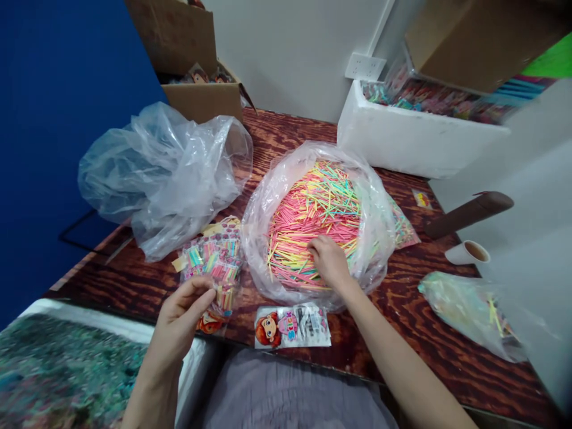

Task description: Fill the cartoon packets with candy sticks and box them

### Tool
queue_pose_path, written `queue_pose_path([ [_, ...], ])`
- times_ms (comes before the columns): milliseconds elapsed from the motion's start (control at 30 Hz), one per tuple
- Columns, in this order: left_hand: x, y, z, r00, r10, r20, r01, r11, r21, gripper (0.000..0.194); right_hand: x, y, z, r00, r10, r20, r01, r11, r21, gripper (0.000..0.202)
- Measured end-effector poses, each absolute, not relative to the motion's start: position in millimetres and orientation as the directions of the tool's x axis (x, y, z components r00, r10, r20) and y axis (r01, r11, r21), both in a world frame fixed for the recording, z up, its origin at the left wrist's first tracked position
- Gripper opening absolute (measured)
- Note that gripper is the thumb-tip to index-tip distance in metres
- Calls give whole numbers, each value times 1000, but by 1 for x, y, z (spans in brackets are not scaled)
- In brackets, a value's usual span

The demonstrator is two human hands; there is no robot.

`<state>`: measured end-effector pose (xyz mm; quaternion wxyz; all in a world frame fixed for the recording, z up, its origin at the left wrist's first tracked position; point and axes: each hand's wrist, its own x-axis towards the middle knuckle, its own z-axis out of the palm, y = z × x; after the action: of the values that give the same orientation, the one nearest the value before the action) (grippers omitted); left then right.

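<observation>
1. One large, round-mouthed clear plastic bag [255, 244] stood open on the dark red-brown, wood-grained surface [402, 286], heaped with thin pastel sticks [313, 202], far too many for me to count.
2. I counted one crumpled clear plastic bag [174, 161] to its left, one smaller clear plastic bag [469, 307] near the right edge, and one white paper cup [456, 255] of brown liquid.
3. Small clear packets of pastel pieces [212, 253] overlapped in a pile; their number I could not tell.
4. One flat silver-white packet [310, 328] lay at the near edge, showing a red-haired cartoon figure and pink lettering that seemed to read "STICK".
5. The sticks were slender and straight, in pink, yellow and mint green, the green thickest toward the far right.
6. My left hand [181, 313] had its fingers pinched on one small clear packet [226, 298].
7. My right hand [331, 263] had curled fingers touching the heap; whether they gripped any sticks, I could not tell.
</observation>
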<state>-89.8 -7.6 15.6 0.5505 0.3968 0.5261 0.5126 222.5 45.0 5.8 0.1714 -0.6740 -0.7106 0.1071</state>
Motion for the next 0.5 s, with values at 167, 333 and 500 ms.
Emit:
queue_pose_path([
  [167,-86,-5,18,-45,983,-176,-149,168,974,25,238,62,4,-167,984,-68,971,152,-183,18],
  [333,-80,-5,15,-69,977,-202,-214,184,959,29,238,68,7,-202,977,-69,961,184,-209,18],
  [500,-82,-9,19,-84,962,-258,-202,237,950,36,238,49,34,-23,962,272,637,223,-738,12],
])
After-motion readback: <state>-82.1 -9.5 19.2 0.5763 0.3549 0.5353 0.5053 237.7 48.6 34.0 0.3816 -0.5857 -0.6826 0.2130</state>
